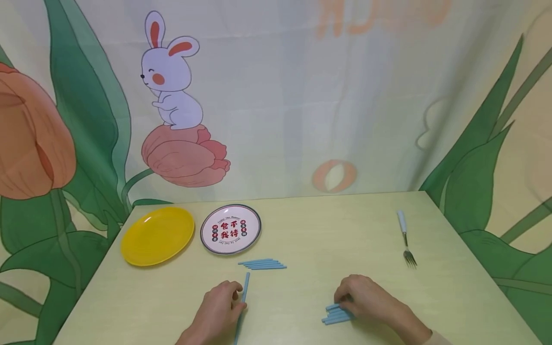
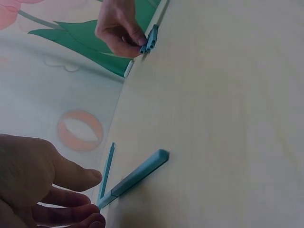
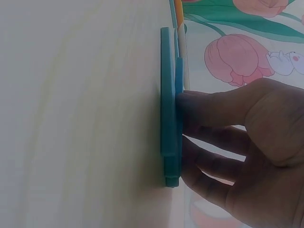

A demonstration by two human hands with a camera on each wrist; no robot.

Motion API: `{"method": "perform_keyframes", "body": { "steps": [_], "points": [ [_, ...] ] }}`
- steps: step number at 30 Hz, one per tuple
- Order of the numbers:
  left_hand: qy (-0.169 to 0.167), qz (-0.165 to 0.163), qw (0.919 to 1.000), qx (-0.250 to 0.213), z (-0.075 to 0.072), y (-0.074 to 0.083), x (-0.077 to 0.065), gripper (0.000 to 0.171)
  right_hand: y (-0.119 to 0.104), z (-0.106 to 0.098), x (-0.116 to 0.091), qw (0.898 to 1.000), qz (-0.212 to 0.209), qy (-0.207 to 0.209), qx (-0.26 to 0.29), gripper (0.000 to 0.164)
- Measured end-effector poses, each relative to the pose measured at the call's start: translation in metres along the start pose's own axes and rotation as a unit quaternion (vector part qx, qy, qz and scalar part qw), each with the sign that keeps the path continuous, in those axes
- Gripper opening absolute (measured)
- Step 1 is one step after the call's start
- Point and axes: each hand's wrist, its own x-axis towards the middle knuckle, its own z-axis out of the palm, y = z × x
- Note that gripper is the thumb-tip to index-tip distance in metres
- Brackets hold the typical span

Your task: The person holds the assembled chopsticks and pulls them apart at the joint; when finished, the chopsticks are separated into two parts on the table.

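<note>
A long blue stick (image 1: 246,282) lies on the table beside my left hand (image 1: 218,307). The thumb overlaps the stick in the head view, while the fingers stay loosely bent with a gap between them and the thumb. In the left wrist view the stick (image 2: 142,173) runs away from the fingertips. My right hand (image 1: 366,299) is at a small bunch of blue sticks (image 1: 336,318), its thumb and fingers pinching the far stick. The right wrist view shows the bunch (image 3: 168,104) lying side by side, with the fingertips at its far side.
Several more blue sticks (image 1: 263,264) lie in a slanted row between the hands and the plates. A yellow plate (image 1: 157,236) and a white plate (image 1: 254,235) with red print stand at the back left. A fork (image 1: 404,235) lies at the right. A printed curtain (image 1: 276,120) hangs behind the table.
</note>
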Motion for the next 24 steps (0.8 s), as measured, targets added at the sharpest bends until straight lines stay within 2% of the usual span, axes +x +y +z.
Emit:
{"method": "perform_keyframes", "body": {
  "steps": [7, 10, 15, 24],
  "points": [
    [-0.013, -0.024, 0.9996, 0.004, 0.0031, 0.0013, -0.0102, 0.029, 0.0000, 0.0010, -0.0001, 1.000, 0.002, 0.000, 0.006, 0.011],
    [-0.037, -0.056, 0.9977, -0.003, 0.0031, 0.0043, -0.0098, 0.029, 0.0007, 0.0013, 0.0000, 1.000, 0.002, 0.001, 0.007, 0.011],
    [-0.079, -0.115, 0.9901, -0.014, 0.0039, 0.0085, -0.0072, 0.031, 0.0010, 0.0007, 0.0007, 1.000, 0.006, -0.002, 0.007, 0.011],
    [-0.095, -0.130, 0.9869, 0.000, 0.0071, 0.0096, -0.0104, 0.026, 0.0007, -0.0002, 0.0024, 1.000, 0.009, -0.018, 0.008, 0.011]
  ]
}}
